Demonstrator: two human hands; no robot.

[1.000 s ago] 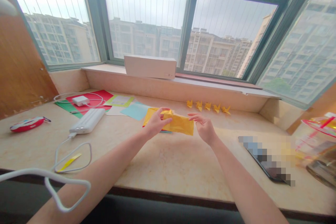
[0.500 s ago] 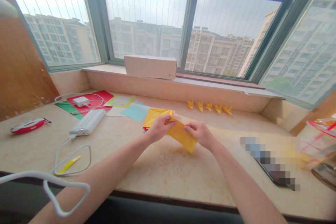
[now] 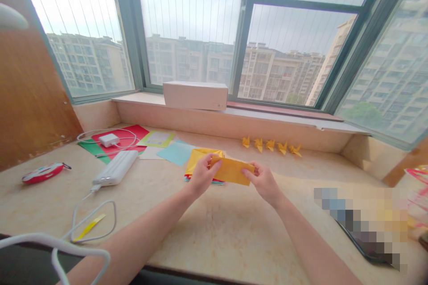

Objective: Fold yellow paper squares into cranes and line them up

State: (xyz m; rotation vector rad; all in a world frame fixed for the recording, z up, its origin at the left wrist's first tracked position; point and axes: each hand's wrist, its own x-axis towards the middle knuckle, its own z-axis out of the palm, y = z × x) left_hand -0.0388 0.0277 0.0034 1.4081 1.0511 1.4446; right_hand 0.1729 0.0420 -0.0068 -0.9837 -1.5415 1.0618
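Observation:
Both my hands hold a yellow sheet of paper [image 3: 232, 171] just above the marble desk [image 3: 214, 227]. My left hand [image 3: 202, 174] pinches its left end, thumb on top. Its right end is pinched by my right hand [image 3: 264, 181]. The sheet looks folded into a narrow strip. Right behind it lies a stack of yellow paper [image 3: 197, 159] on other coloured sheets. Several small yellow folded cranes [image 3: 270, 145] stand in a row against the sill wall.
A white power bank [image 3: 115, 173] with its cable, a white charger [image 3: 109, 140] on red and green sheets, a light blue sheet [image 3: 175, 152], and a red case [image 3: 43, 173] lie to the left. A white box [image 3: 195, 95] rests on the sill. A phone [image 3: 363, 240] lies to the right.
My hands brought the yellow sheet level and folded it narrower; half a second ago it hung tilted down to the right. The camera tipped up slightly.

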